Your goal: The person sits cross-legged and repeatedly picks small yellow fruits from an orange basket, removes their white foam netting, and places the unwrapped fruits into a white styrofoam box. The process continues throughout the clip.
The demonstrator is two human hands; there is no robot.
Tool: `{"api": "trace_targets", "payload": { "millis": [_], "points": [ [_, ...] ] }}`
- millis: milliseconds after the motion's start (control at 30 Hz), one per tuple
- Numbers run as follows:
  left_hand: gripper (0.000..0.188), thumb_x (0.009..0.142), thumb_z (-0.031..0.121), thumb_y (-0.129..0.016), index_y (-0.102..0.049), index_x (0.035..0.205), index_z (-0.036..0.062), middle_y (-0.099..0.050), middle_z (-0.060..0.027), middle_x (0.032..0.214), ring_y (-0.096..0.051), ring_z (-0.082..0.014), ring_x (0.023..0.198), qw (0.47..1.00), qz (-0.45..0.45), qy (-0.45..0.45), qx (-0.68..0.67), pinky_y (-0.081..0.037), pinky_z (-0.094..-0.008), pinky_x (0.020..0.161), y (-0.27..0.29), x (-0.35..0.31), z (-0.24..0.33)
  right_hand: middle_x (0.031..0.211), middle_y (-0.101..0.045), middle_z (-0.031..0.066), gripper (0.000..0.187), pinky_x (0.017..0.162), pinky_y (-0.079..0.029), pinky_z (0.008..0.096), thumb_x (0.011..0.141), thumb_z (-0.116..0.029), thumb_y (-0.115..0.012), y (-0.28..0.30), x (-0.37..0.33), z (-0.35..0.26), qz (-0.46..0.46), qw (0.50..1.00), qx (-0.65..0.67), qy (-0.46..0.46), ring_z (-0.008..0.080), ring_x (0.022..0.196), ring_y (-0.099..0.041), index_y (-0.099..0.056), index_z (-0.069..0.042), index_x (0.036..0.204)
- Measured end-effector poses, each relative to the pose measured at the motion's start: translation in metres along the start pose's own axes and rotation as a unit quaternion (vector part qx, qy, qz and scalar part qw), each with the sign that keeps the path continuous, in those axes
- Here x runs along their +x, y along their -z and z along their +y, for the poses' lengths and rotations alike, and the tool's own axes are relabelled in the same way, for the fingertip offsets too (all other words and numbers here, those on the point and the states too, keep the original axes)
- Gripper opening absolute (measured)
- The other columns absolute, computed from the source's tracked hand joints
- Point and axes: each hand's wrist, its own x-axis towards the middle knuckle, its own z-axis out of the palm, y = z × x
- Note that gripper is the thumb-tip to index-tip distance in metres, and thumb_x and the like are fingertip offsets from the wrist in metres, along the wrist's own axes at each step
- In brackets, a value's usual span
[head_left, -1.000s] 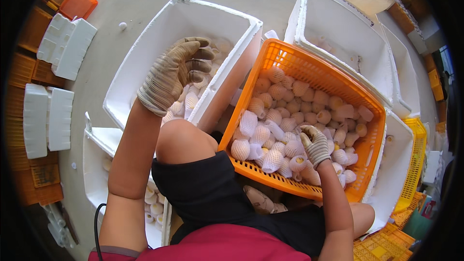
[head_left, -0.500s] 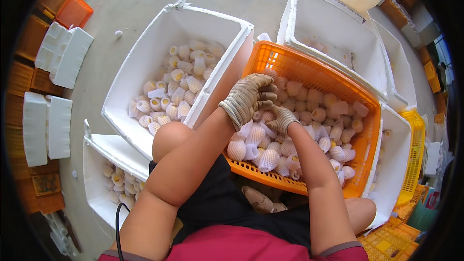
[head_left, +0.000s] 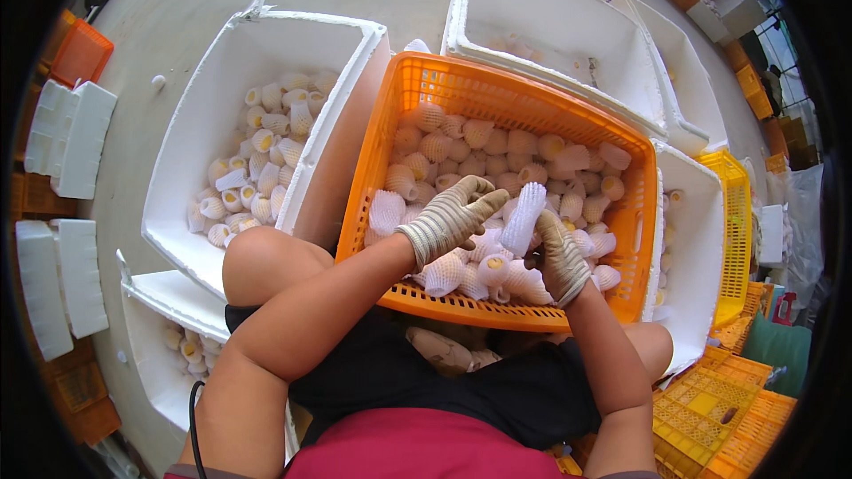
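Observation:
An orange plastic crate [head_left: 510, 93] in front of me is filled with round fruit in white foam nets [head_left: 432, 146], some showing yellow. Above the near part of this pile, my right hand [head_left: 563, 259], in a pale work glove, grips an elongated white foam net sleeve [head_left: 524, 220] that stands up from its fingers. Whether fruit is inside that sleeve cannot be seen. My left hand [head_left: 451, 220], gloved alike, hovers just left of the sleeve. Its fingers are bent and apart, with nothing visible in them.
A white foam box [head_left: 346, 124] of netted fruit stands left of the crate; another foam box [head_left: 177, 288] sits nearer. More foam boxes [head_left: 550, 18] line the far and right sides. Yellow crates [head_left: 697, 417] are at the lower right, foam boxes [head_left: 75, 137] at the far left.
My hands were close together at the pile and are now apart. The right hand has turned and raised the foam net sleeve. The view has shifted, so the crate appears further left.

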Motion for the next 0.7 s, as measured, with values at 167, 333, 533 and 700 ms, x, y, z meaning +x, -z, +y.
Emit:
{"api": "trace_targets", "payload": {
  "millis": [167, 333, 533, 700],
  "points": [
    [0.040, 0.094, 0.038, -0.060, -0.068, 0.107, 0.0006, -0.069, -0.0076, 0.098, -0.065, -0.0151, 0.090, 0.971, -0.207, -0.059, -0.107, -0.050, -0.0305, 0.087, 0.005, -0.009, 0.007, 0.099, -0.061, 0.0012, 0.038, 0.058, -0.045, 0.0200, 0.097, -0.038, -0.054, 0.009, -0.026, -0.003, 0.017, 0.995, -0.029, 0.098, 0.0072, 0.071, -0.053, -0.060, -0.010, 0.123],
    [0.030, 0.090, 0.029, -0.068, -0.068, 0.087, 0.0001, -0.067, -0.0048, 0.078, -0.062, -0.0118, 0.069, 0.969, -0.243, 0.024, 0.025, -0.052, -0.0260, 0.066, -0.003, -0.024, 0.015, 0.105, -0.061, 0.0028, 0.037, 0.063, -0.048, 0.0205, 0.098, -0.033, -0.053, 0.019, -0.025, 0.002, 0.003, 0.994, 0.051, 0.096, 0.0079, 0.079, -0.056, -0.058, -0.009, 0.126],
    [0.035, 0.088, 0.034, -0.070, -0.059, 0.088, 0.0005, -0.060, -0.0061, 0.072, -0.053, -0.0107, 0.065, 0.964, -0.018, -0.160, 0.212, -0.046, -0.0286, 0.059, -0.021, -0.012, -0.008, 0.108, -0.062, 0.0048, 0.039, 0.069, -0.049, 0.0207, 0.099, -0.030, -0.056, -0.007, -0.029, -0.004, -0.040, 0.956, -0.172, 0.234, 0.0082, 0.086, -0.057, -0.056, -0.004, 0.127],
    [0.024, 0.095, 0.023, -0.058, -0.056, 0.083, 0.0015, -0.058, -0.0131, 0.069, -0.051, -0.0214, 0.059, 0.947, 0.027, -0.215, 0.236, -0.044, -0.0360, 0.057, -0.015, -0.006, -0.027, 0.094, -0.067, 0.0132, 0.030, 0.068, -0.052, 0.0344, 0.098, -0.024, -0.056, -0.003, -0.021, 0.002, -0.016, 0.955, -0.208, 0.210, 0.0250, 0.077, -0.063, -0.060, -0.003, 0.118]
  ]
}}
